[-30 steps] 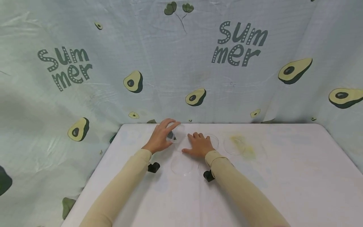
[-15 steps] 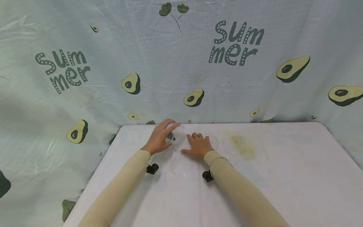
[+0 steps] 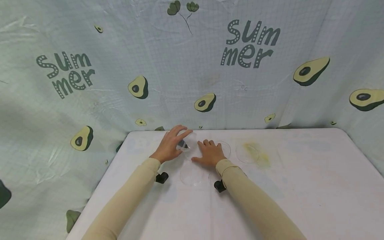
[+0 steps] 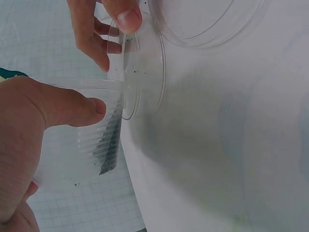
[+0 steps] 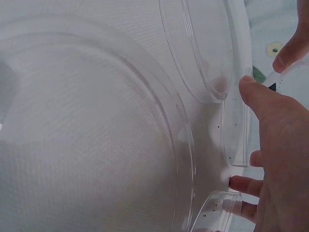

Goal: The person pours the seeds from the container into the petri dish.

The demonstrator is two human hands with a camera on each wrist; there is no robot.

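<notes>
My left hand (image 3: 169, 143) grips a clear plastic container (image 4: 67, 154), tilted on its side, with dark fine contents (image 4: 109, 150) gathered along its lower wall. The thumb presses the container's edge. Below its mouth lies a shallow clear round dish (image 4: 149, 72) with a few dark specks. My right hand (image 3: 210, 154) rests low with fingers spread beside this dish. In the right wrist view its thumb is at the speckled dish (image 5: 236, 125) and fingertips are by another clear dish (image 5: 212, 212). Whether the thumb touches the rim is hard to tell.
Several more clear round dishes lie on the white tabletop (image 3: 285, 200), one in front (image 3: 192, 176) and one to the right (image 3: 247, 155) near a yellowish stain. A printed curtain (image 3: 180, 66) hangs behind the table's far edge.
The left hand keeps its hold on the container, whose dark contents show slightly further toward the mouth. The right hand has hardly moved. The head view has shifted slightly.
</notes>
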